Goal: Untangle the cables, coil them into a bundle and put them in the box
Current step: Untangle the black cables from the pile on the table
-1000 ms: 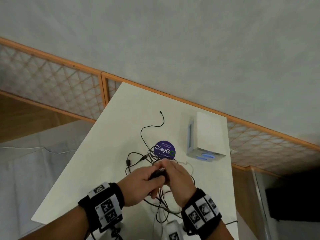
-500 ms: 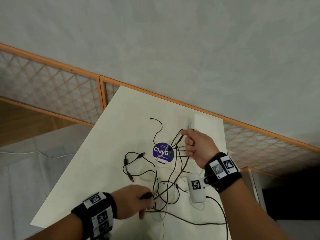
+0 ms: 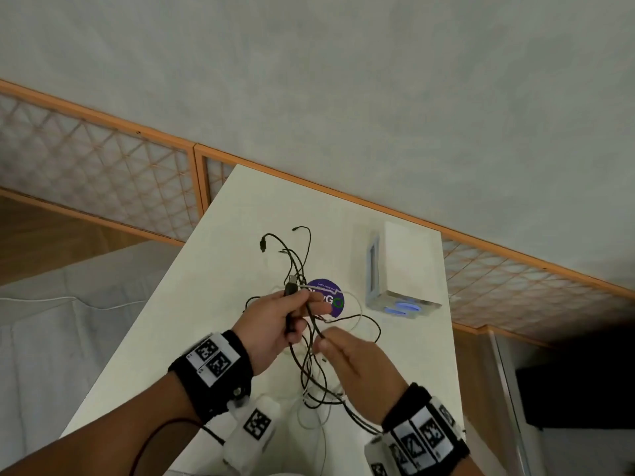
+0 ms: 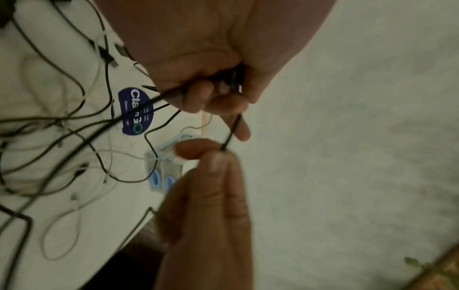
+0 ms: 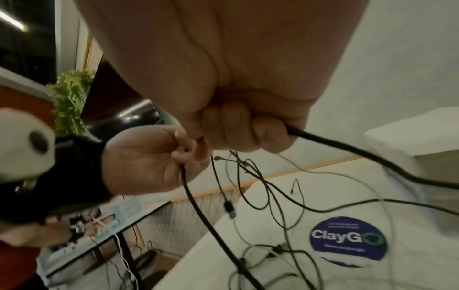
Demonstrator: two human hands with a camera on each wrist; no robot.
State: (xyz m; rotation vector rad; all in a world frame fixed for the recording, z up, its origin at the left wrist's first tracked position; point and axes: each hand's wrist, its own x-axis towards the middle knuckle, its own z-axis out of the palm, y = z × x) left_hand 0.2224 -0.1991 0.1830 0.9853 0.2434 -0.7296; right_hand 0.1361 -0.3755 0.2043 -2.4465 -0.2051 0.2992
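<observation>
A tangle of thin black cables (image 3: 302,262) and white cables (image 3: 355,305) lies on the white table (image 3: 213,269); part of it hangs from my hands. My left hand (image 3: 292,317) grips a black cable in its curled fingers, and a plug (image 3: 291,286) sticks up above the fist. Just to its right, my right hand (image 3: 324,341) pinches a black cable between thumb and fingertips (image 4: 218,157). In the right wrist view that cable (image 5: 347,151) runs out of my curled right fingers. The white box (image 3: 405,259) stands at the back right, apart from both hands.
A round purple sticker (image 3: 326,297) lies on the table under the cables. The table's left edge and near edge drop to the floor. A wooden lattice rail (image 3: 103,166) runs behind the table. A green plant (image 5: 72,98) shows in the right wrist view.
My right hand has come back from near the box to beside my left hand. My left hand has risen from the near edge toward mid-table, with the cable. The tangle has shifted.
</observation>
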